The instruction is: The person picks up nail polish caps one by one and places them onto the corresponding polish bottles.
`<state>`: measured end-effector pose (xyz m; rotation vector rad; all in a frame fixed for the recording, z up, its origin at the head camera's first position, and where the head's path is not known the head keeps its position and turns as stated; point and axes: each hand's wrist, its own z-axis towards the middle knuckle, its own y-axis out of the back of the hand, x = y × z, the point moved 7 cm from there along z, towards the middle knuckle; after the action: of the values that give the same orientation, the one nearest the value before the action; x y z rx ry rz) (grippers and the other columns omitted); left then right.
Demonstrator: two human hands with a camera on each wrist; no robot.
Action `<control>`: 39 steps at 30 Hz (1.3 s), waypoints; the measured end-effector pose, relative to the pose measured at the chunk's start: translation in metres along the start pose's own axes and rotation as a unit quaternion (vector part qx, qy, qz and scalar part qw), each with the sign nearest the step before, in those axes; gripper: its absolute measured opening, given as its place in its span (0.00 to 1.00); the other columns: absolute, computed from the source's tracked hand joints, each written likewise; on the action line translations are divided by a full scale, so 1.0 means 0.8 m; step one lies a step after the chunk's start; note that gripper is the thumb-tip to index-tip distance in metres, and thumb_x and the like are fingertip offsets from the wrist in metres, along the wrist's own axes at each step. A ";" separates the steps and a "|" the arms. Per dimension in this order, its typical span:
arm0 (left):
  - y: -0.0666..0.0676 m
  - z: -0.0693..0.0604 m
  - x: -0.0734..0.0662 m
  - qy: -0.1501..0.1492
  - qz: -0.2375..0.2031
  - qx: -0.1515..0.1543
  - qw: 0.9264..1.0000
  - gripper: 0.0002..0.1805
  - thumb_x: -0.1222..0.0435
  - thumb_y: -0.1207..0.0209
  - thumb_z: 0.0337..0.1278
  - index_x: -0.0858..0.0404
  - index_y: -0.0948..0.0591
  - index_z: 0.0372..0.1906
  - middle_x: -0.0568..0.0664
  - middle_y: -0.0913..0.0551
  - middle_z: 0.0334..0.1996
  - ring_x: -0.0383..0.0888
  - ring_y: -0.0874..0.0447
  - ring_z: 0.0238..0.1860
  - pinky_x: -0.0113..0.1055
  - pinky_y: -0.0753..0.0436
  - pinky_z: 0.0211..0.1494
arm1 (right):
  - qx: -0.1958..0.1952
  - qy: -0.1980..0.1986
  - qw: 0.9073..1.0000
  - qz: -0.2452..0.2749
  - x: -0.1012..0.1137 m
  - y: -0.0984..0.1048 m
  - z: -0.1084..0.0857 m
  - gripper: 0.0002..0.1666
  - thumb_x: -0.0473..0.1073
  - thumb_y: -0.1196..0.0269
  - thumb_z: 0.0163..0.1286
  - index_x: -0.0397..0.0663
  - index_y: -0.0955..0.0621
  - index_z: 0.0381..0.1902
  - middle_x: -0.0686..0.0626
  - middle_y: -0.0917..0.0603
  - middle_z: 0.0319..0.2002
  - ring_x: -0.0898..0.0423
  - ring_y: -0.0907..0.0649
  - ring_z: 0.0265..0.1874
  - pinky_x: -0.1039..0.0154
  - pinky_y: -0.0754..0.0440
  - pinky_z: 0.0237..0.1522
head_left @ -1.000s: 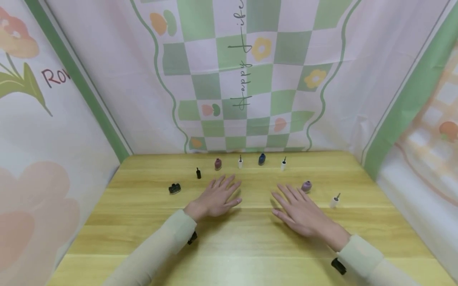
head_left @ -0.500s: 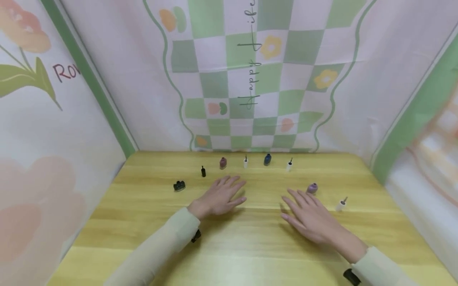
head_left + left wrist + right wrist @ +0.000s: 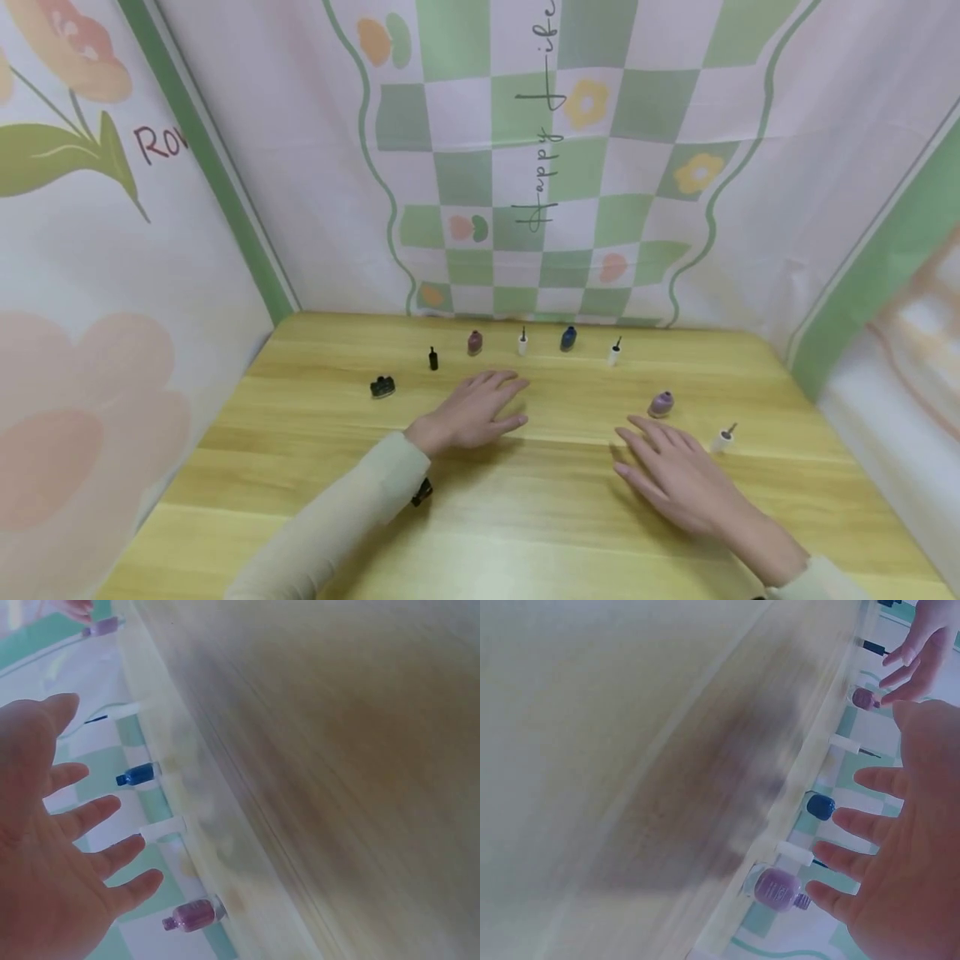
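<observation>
My left hand [image 3: 472,412] hovers palm down over the middle of the table, fingers spread, holding nothing. Beyond its fingertips stand a mauve nail polish bottle [image 3: 475,342] and a white brush cap [image 3: 522,343], its brush pointing up. Left of it are a black brush cap [image 3: 433,359] and a dark bottle [image 3: 382,387]. My right hand [image 3: 678,479], also spread and holding nothing, is above the table just short of a purple nail polish bottle [image 3: 662,405]. To its right a white brush cap [image 3: 723,441] stands upright. A blue nail polish bottle [image 3: 568,339] appears uncapped.
Another white brush cap [image 3: 614,353] stands at the back right of the wooden table [image 3: 480,533]. Printed curtains [image 3: 345,250] hang behind the table and along both sides.
The view has swung a little to the left. My right hand has moved right and nearer to me, away from my left hand; the left stays over much the same spot. Bottles and caps stay put.
</observation>
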<state>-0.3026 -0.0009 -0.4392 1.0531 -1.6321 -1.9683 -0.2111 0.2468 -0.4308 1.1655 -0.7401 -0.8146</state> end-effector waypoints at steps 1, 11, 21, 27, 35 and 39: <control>0.001 0.001 -0.001 -0.001 -0.002 -0.002 1.000 0.35 0.45 0.53 0.79 0.55 0.40 0.80 0.55 0.40 0.79 0.54 0.42 0.78 0.58 0.40 0.78 | -0.001 -0.001 1.000 0.002 0.000 0.000 -0.002 0.34 0.58 0.43 0.78 0.40 0.26 0.70 0.33 0.29 0.71 0.33 0.28 0.67 0.31 0.33 0.66; 0.010 0.017 -0.009 -0.015 -0.014 -0.051 0.998 0.32 0.47 0.47 0.77 0.56 0.33 0.76 0.51 0.31 0.74 0.49 0.32 0.73 0.47 0.33 0.77 | -0.025 -0.041 0.998 0.049 -0.010 0.005 -0.012 0.33 0.54 0.36 0.74 0.38 0.25 0.67 0.33 0.25 0.66 0.31 0.24 0.62 0.29 0.27 0.61; 0.011 0.033 -0.020 0.006 -0.093 -0.083 0.992 0.31 0.49 0.41 0.72 0.56 0.29 0.73 0.48 0.26 0.70 0.46 0.27 0.68 0.45 0.26 0.71 | -0.123 -0.154 0.967 0.162 -0.037 0.022 -0.034 0.22 0.38 0.30 0.67 0.39 0.20 0.57 0.38 0.17 0.53 0.41 0.19 0.48 0.39 0.18 0.45; 0.008 0.043 -0.030 0.031 -0.161 -0.083 0.983 0.34 0.49 0.35 0.66 0.55 0.28 0.72 0.46 0.26 0.70 0.46 0.27 0.69 0.43 0.26 0.71 | -0.216 -0.241 0.930 0.172 -0.054 0.041 -0.060 0.17 0.33 0.29 0.63 0.39 0.19 0.49 0.43 0.17 0.43 0.61 0.26 0.40 0.69 0.28 0.38; 0.009 0.058 -0.046 0.034 -0.221 -0.104 0.969 0.35 0.53 0.29 0.61 0.59 0.27 0.70 0.50 0.22 0.65 0.51 0.23 0.65 0.38 0.22 0.65 | -0.249 -0.356 0.873 0.222 -0.083 0.048 -0.082 0.26 0.33 0.30 0.63 0.31 0.28 0.55 0.40 0.26 0.49 0.55 0.31 0.43 0.66 0.34 0.42; 0.005 0.067 -0.053 0.042 -0.254 -0.107 0.960 0.35 0.55 0.28 0.59 0.60 0.26 0.69 0.51 0.21 0.64 0.51 0.22 0.63 0.37 0.21 0.62 | -0.245 -0.396 0.854 0.233 -0.101 0.046 -0.092 0.33 0.37 0.28 0.63 0.30 0.32 0.59 0.41 0.29 0.50 0.52 0.32 0.44 0.67 0.34 0.40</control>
<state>-0.3153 0.0637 -0.4199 1.5556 -1.1429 -2.3086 -0.1842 0.3584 -0.4186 0.1207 -1.3302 -0.9840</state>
